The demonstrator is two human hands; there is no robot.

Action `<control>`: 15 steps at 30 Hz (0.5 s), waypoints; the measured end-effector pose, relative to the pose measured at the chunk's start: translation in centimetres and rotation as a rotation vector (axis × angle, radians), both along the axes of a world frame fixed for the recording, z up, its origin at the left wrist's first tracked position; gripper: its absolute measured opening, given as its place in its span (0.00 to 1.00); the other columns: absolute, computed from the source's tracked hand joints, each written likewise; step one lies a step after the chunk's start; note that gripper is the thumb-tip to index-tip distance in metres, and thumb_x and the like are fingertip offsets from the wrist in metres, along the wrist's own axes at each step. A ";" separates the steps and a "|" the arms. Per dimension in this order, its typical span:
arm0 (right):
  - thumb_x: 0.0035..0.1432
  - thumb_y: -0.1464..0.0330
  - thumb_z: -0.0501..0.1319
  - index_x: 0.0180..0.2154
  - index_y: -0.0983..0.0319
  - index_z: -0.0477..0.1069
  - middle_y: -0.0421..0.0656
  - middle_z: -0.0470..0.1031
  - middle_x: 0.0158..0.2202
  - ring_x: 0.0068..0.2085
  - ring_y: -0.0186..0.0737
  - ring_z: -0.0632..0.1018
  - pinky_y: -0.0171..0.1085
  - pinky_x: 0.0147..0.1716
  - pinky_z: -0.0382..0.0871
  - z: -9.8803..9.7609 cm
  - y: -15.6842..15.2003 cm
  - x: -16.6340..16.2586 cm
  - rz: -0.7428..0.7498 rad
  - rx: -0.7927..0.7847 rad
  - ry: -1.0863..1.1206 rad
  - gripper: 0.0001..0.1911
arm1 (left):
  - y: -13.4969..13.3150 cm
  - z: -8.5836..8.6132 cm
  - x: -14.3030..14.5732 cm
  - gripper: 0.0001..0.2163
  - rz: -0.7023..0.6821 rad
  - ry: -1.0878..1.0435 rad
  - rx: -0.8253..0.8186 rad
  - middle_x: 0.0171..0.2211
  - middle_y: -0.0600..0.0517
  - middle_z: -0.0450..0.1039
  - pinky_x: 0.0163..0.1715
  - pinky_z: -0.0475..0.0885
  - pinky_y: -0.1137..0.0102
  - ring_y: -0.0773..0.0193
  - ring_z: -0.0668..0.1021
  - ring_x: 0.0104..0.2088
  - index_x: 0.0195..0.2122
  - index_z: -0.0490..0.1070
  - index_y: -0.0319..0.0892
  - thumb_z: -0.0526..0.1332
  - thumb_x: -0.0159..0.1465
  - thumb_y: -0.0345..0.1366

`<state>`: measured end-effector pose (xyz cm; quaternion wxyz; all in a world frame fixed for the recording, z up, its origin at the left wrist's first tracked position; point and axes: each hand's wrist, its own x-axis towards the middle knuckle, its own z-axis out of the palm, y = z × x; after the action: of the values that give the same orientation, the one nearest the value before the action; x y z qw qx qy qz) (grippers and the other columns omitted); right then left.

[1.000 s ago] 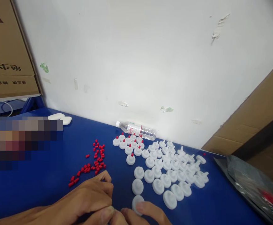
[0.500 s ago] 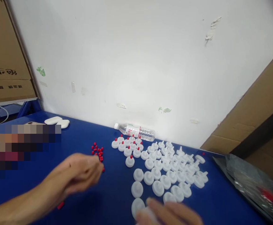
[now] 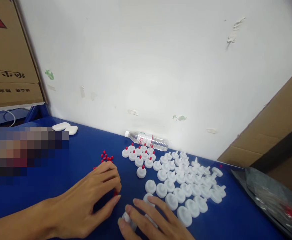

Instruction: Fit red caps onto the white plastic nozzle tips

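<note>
My left hand (image 3: pixel 95 196) is low over the blue table, back of the hand up. Its thumb and fingertips close around a small red cap (image 3: pixel 115 192), mostly hidden. Beyond its knuckles lies a loose group of red caps (image 3: pixel 104 157). My right hand (image 3: pixel 156 218) reaches in from the bottom edge, thumb and fingers around a white nozzle lid (image 3: pixel 126 217); the fingers partly cover it. Another white lid (image 3: pixel 149 198) shows beyond these fingers. Many bare white lids (image 3: pixel 179 195) spread to the right. Farther back, a cluster of white lids with red tips (image 3: pixel 141 171) stands upright.
A clear plastic bottle (image 3: pixel 148 139) lies against the white wall. Two white rounded objects (image 3: pixel 71 130) rest at the back left, beside a blurred-out patch. A plastic bag (image 3: pixel 273 193) lies at the right, and cardboard (image 3: pixel 258 133) leans behind it. A carton (image 3: pixel 13 53) stands upper left.
My left hand has moved right and toward me, and a red cap now shows at its fingertips. My right hand has moved left with the white lid. The view has shifted slightly.
</note>
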<state>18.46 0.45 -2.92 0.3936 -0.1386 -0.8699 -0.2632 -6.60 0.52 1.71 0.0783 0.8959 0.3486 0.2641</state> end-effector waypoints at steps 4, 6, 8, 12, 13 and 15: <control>0.72 0.68 0.62 0.45 0.52 0.79 0.33 0.83 0.41 0.48 0.32 0.82 0.43 0.69 0.59 -0.4 0.8 -0.1 0.011 -0.049 0.037 0.08 | 0.3 -0.6 0.3 0.08 -0.033 0.061 -0.067 0.42 0.50 0.72 0.54 0.68 0.64 0.58 0.71 0.48 0.41 0.69 0.44 0.54 0.69 0.25; 0.70 0.68 0.63 0.44 0.51 0.79 0.33 0.81 0.36 0.46 0.32 0.82 0.41 0.68 0.61 -0.7 0.8 -0.3 0.009 -0.076 0.091 0.06 | 0.4 -0.6 0.2 0.08 -0.043 0.087 -0.084 0.43 0.50 0.72 0.53 0.69 0.65 0.58 0.71 0.49 0.40 0.69 0.44 0.55 0.69 0.24; 0.69 0.68 0.64 0.43 0.51 0.78 0.34 0.78 0.34 0.44 0.32 0.81 0.41 0.66 0.63 -0.9 0.7 -0.6 0.009 -0.076 0.128 0.05 | 0.4 -0.6 0.2 0.08 -0.038 0.100 -0.083 0.43 0.50 0.72 0.54 0.69 0.64 0.58 0.71 0.48 0.39 0.70 0.44 0.56 0.68 0.24; 0.69 0.65 0.64 0.39 0.54 0.76 0.36 0.79 0.35 0.45 0.35 0.81 0.42 0.67 0.61 -0.2 0.9 -0.1 -0.016 -0.104 0.028 0.03 | 0.5 -0.7 0.0 0.08 -0.010 0.104 -0.079 0.43 0.50 0.72 0.56 0.68 0.63 0.58 0.72 0.49 0.39 0.70 0.45 0.56 0.68 0.24; 0.69 0.64 0.64 0.38 0.55 0.75 0.37 0.79 0.36 0.45 0.35 0.81 0.42 0.67 0.61 0.1 1.0 0.1 -0.029 -0.125 0.000 0.04 | 0.6 -0.7 0.0 0.08 -0.003 0.108 -0.081 0.43 0.50 0.72 0.56 0.68 0.63 0.58 0.72 0.49 0.40 0.70 0.45 0.56 0.68 0.24; 0.68 0.65 0.64 0.37 0.55 0.75 0.38 0.80 0.38 0.46 0.36 0.81 0.41 0.67 0.61 0.6 1.2 0.7 -0.055 -0.165 -0.007 0.05 | 0.6 -0.7 0.0 0.09 0.005 0.116 -0.085 0.44 0.50 0.72 0.56 0.68 0.63 0.58 0.72 0.49 0.40 0.70 0.45 0.56 0.68 0.24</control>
<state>19.20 1.67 -2.27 0.3702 -0.1935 -0.8859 -0.2016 -6.62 1.12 1.01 0.0953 0.9046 0.3659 0.1967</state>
